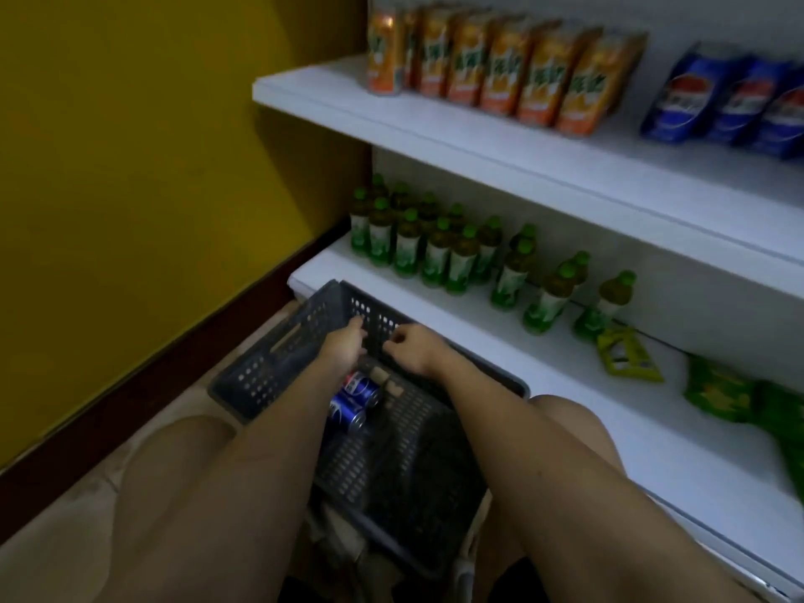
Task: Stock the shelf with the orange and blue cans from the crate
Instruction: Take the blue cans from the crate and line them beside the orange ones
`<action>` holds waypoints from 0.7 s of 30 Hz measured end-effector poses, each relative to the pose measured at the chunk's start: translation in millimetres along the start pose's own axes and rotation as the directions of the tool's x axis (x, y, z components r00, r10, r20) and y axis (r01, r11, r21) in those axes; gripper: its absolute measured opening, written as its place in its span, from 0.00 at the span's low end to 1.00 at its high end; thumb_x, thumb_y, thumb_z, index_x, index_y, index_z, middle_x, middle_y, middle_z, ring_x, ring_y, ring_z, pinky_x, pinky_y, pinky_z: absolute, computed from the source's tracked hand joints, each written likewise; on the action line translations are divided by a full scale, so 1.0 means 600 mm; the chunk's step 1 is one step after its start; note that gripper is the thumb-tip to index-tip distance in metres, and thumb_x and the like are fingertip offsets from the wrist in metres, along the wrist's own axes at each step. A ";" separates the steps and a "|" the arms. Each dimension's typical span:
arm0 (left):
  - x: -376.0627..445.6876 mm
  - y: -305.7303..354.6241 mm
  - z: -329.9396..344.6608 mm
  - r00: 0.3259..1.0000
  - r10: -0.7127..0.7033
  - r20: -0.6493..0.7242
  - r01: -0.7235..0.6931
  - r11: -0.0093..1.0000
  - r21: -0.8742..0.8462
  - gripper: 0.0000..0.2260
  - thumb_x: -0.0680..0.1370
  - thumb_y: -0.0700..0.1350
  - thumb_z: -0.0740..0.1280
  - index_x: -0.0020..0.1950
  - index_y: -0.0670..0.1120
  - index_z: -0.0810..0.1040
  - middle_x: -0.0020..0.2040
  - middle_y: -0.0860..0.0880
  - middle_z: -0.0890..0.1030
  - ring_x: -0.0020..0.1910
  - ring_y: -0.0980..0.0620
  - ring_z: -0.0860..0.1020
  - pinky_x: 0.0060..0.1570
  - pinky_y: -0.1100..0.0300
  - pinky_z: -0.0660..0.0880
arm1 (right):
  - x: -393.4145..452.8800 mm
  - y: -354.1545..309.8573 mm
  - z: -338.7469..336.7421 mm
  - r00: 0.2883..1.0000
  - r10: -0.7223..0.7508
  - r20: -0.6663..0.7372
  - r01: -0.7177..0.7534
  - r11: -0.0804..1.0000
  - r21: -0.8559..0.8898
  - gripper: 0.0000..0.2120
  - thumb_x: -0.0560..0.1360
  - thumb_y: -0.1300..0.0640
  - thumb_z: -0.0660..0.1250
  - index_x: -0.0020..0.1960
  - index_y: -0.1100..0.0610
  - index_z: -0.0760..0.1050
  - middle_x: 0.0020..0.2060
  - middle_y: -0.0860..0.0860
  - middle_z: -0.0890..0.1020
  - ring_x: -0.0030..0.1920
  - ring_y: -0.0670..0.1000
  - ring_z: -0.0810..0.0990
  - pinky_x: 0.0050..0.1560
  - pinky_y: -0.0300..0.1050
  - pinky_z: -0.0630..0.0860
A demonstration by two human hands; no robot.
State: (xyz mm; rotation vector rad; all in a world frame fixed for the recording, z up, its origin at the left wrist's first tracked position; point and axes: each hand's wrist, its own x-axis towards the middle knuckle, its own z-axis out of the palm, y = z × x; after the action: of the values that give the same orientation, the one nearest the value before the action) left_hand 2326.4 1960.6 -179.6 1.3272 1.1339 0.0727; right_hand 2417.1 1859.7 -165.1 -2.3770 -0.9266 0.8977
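Crate (278,363) sits on the floor between the person's knees, against the lower shelf (544,354). Two blue cans (354,400) lie on their sides inside it, long axes running toward the right, just beside each other. Left hand (346,346) reaches over the crate, fingers stretched toward its far wall, holding nothing. Right hand (411,346) hovers beside it, fingers curled, empty. Orange cans (491,67) stand upright on the upper shelf (435,128).

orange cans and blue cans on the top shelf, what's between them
Nothing: in the head view the top shelf is bare white between the orange cans and the blue cans.
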 end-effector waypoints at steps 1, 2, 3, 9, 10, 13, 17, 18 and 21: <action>0.016 -0.027 -0.004 0.999 -0.031 -0.014 0.031 0.999 -0.013 0.18 0.82 0.55 0.56 0.57 0.43 0.77 0.58 0.41 0.80 0.50 0.44 0.77 0.50 0.52 0.74 | 0.014 0.011 0.026 0.999 0.017 0.046 -0.017 1.000 -0.010 0.16 0.78 0.47 0.64 0.59 0.56 0.79 0.59 0.57 0.81 0.58 0.57 0.78 0.56 0.45 0.72; 0.038 -0.057 -0.008 0.998 -0.064 -0.027 0.062 0.997 -0.039 0.18 0.81 0.55 0.58 0.56 0.43 0.78 0.58 0.39 0.80 0.48 0.44 0.77 0.49 0.52 0.74 | 0.028 0.023 0.051 0.995 0.036 0.093 -0.035 0.999 -0.014 0.15 0.78 0.48 0.64 0.58 0.56 0.79 0.58 0.56 0.81 0.58 0.56 0.78 0.55 0.44 0.72; 0.059 -0.087 -0.011 0.994 -0.097 -0.048 0.095 0.994 -0.057 0.18 0.80 0.55 0.59 0.56 0.42 0.78 0.58 0.38 0.80 0.46 0.44 0.76 0.47 0.52 0.74 | 0.041 0.036 0.075 0.989 0.056 0.136 -0.054 0.998 -0.016 0.15 0.78 0.49 0.65 0.58 0.56 0.79 0.57 0.56 0.81 0.58 0.56 0.79 0.55 0.43 0.72; 0.174 -0.215 -0.019 0.963 -0.258 -0.078 0.258 0.966 -0.016 0.21 0.83 0.51 0.57 0.63 0.35 0.76 0.60 0.32 0.78 0.59 0.35 0.78 0.58 0.46 0.74 | 0.152 0.107 0.196 0.899 0.171 0.402 -0.135 0.984 -0.117 0.23 0.76 0.53 0.68 0.70 0.56 0.73 0.65 0.57 0.76 0.63 0.57 0.75 0.64 0.45 0.71; 0.192 -0.222 -0.020 0.961 -0.261 -0.087 0.259 0.965 -0.031 0.20 0.83 0.49 0.57 0.63 0.35 0.76 0.61 0.33 0.78 0.60 0.36 0.77 0.58 0.47 0.74 | 0.178 0.113 0.214 0.885 0.190 0.424 -0.147 0.980 -0.132 0.25 0.75 0.51 0.69 0.70 0.55 0.72 0.65 0.56 0.77 0.63 0.57 0.76 0.64 0.46 0.71; 0.259 -0.227 -0.017 0.952 -0.283 -0.113 0.277 0.959 -0.067 0.17 0.83 0.48 0.57 0.61 0.38 0.76 0.56 0.39 0.79 0.55 0.41 0.78 0.54 0.49 0.74 | 0.256 0.120 0.257 0.895 0.207 0.394 -0.190 0.978 -0.081 0.30 0.73 0.50 0.71 0.72 0.55 0.69 0.67 0.56 0.75 0.64 0.57 0.75 0.67 0.50 0.70; 0.348 -0.225 -0.007 0.937 -0.292 -0.194 0.269 0.953 -0.138 0.20 0.80 0.49 0.59 0.66 0.39 0.75 0.62 0.38 0.78 0.58 0.37 0.77 0.60 0.45 0.74 | 0.357 0.122 0.299 0.948 0.181 0.260 -0.173 0.983 -0.054 0.38 0.75 0.47 0.69 0.78 0.48 0.53 0.75 0.59 0.59 0.72 0.65 0.63 0.72 0.57 0.64; 0.367 -0.228 -0.007 0.932 -0.290 -0.218 0.268 0.955 -0.127 0.20 0.80 0.49 0.58 0.67 0.39 0.74 0.63 0.38 0.78 0.59 0.37 0.77 0.60 0.46 0.75 | 0.377 0.128 0.310 0.952 0.171 0.254 -0.160 0.985 -0.064 0.39 0.75 0.47 0.69 0.78 0.45 0.51 0.76 0.58 0.55 0.74 0.66 0.60 0.72 0.60 0.63; 0.406 -0.229 -0.002 0.920 -0.287 -0.266 0.278 0.958 -0.072 0.19 0.82 0.48 0.57 0.67 0.40 0.73 0.64 0.38 0.77 0.59 0.38 0.76 0.60 0.48 0.75 | 0.419 0.145 0.347 0.930 0.155 0.333 -0.111 0.983 -0.147 0.39 0.78 0.51 0.67 0.78 0.38 0.44 0.79 0.57 0.43 0.74 0.67 0.56 0.69 0.61 0.64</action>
State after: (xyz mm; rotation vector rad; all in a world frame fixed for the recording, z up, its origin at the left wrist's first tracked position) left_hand 2373.8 2068.6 -433.0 1.1336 1.5451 0.0636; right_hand 2451.3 2012.4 -464.2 -2.4582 -0.9814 1.3797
